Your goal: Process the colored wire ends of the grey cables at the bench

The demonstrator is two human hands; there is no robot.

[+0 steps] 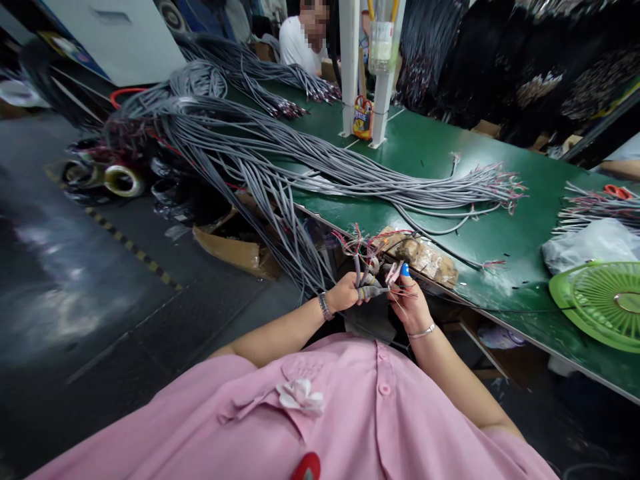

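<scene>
My left hand (345,291), with a watch on its wrist, is closed round the ends of several grey cables (358,270). Fine coloured wires (356,247) fan out from the upper ends at the table edge. One cable end points right, toward my right hand (411,305), whose fingers are closed on its thin bare-ended wires (400,292). Something blue covers one fingertip of that hand, and a bracelet circles its wrist. A small pinkish piece (394,273) shows by these fingers; I cannot make out its kind.
A long bundle of grey cables (340,160) lies across the green table (520,267). Just beyond my hands is a tape-wrapped block (423,257). A green fan (600,300) and a plastic bag (595,243) stand at right. Another person (300,43) sits behind.
</scene>
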